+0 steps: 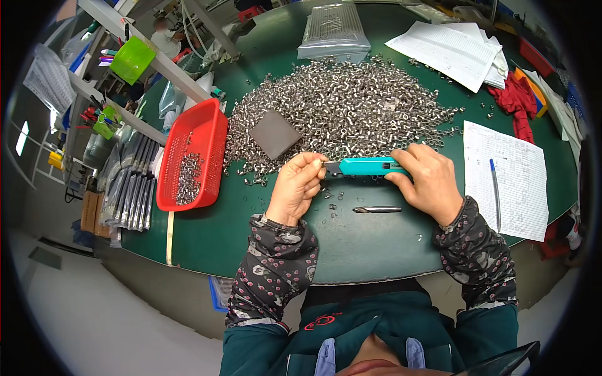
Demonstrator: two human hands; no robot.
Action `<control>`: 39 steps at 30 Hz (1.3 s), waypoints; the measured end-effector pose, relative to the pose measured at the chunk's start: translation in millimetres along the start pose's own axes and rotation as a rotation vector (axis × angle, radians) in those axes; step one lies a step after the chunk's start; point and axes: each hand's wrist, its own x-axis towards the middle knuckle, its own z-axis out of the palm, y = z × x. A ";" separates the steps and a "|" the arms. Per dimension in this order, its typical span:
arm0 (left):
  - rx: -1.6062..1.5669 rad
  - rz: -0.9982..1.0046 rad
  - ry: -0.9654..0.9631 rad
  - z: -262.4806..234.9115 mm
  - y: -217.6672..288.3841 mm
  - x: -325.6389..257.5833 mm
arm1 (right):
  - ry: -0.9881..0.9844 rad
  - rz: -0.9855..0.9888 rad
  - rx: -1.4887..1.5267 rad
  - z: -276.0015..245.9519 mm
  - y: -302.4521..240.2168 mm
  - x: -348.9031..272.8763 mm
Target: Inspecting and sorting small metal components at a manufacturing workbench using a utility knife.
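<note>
My right hand [428, 178] is closed around the back end of a teal utility knife [367, 166], held level above the table. Its dark blade end points left, to the fingertips of my left hand [297, 187]. Those fingers are pinched together; whatever small piece they hold is too hidden to make out. Just beyond both hands spreads a large heap of small silvery metal rings [351, 100]. A drill bit [377, 209] lies flat on the table below the knife, with a few loose rings and dark scraps to its left.
At the left stands a red perforated basket [219, 144] with some rings inside. A grey square block [275, 135] rests on the heap's near left edge. On the right lie a printed sheet [517, 182] with a pen [495, 188] and a red cloth [515, 103]. A bagged stack [334, 31] sits behind.
</note>
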 end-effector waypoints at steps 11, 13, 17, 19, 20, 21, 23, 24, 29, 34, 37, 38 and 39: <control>-0.015 -0.021 0.007 3.5 -0.4 -0.8 | 0.057 -0.077 -0.038 -1.0 1.1 2.6; -0.043 -0.027 -0.002 3.6 -0.8 -0.6 | 0.053 -0.056 0.011 0.3 1.9 1.3; -0.066 -0.045 -0.001 1.3 -1.3 0.2 | 0.013 0.055 0.126 1.9 5.1 -0.5; -0.071 -0.048 0.002 2.4 -1.6 0.7 | 0.004 0.065 0.155 3.6 6.4 -1.2; -0.075 -0.051 0.006 3.1 -1.7 0.9 | -0.006 0.075 0.185 3.9 6.9 -1.6; -0.075 -0.051 0.007 3.9 -1.6 0.3 | -0.006 0.074 0.186 4.1 6.9 -1.8; -0.073 -0.043 0.048 5.7 -1.6 -0.4 | -0.066 0.067 0.221 4.5 6.9 -2.1; -0.073 -0.044 0.047 6.1 -1.6 -0.6 | -0.065 0.067 0.221 5.2 7.4 -2.4; -0.019 -0.073 0.045 4.1 -1.7 -0.2 | 0.009 0.077 0.213 5.0 5.8 0.0; -0.057 -0.094 0.074 6.8 -0.6 -0.1 | 0.018 0.124 0.195 2.8 8.1 0.8; -0.069 -0.105 0.088 5.3 -0.7 -0.1 | -0.027 0.153 0.210 2.4 7.3 1.4; -0.076 -0.104 0.090 4.9 -0.9 0.0 | -0.039 0.175 0.233 2.0 7.2 1.5; -0.076 -0.104 0.089 5.5 -0.7 0.3 | -0.038 0.176 0.232 1.0 7.0 1.8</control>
